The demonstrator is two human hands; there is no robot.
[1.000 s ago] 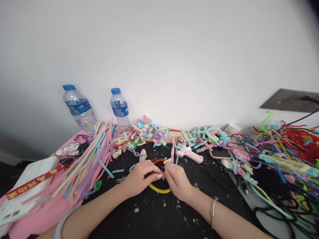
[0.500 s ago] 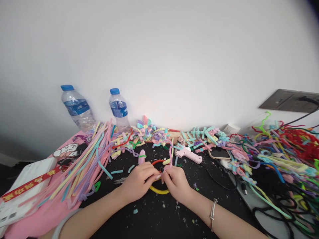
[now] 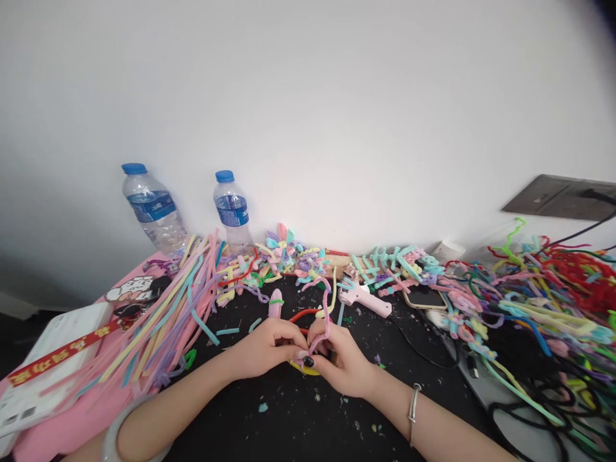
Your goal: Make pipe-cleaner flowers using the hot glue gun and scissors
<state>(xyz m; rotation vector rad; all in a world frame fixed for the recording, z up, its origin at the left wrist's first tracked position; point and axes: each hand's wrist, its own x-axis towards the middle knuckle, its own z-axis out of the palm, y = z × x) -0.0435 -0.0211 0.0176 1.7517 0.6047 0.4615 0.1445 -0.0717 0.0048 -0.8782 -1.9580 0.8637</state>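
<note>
My left hand (image 3: 269,350) and my right hand (image 3: 344,362) meet over the black tabletop, thumbs and fingertips pinched together. Between them is a pink-purple pipe cleaner (image 3: 328,314), whose loose end curls up in front of my right hand's fingers. Behind and beneath the fingers lies a ring with a red part (image 3: 312,313) and a yellow part (image 3: 306,370); my hands hide much of it. A pale yellow pipe cleaner (image 3: 333,292) stands just beyond. Past my left hand sits a pink pipe-cleaner bundle (image 3: 275,303) with a green band.
A pink glue gun (image 3: 368,300) and a phone (image 3: 424,296) lie beyond my right hand. Pipe cleaners cover the left (image 3: 173,308) and the right (image 3: 543,314). Two water bottles (image 3: 156,215) (image 3: 233,215) stand against the wall. Small scraps dot the tabletop.
My hands have drawn together and come slightly nearer to me, with the fingers turned inward. The pink-purple pipe cleaner now curls up over my right hand's fingers.
</note>
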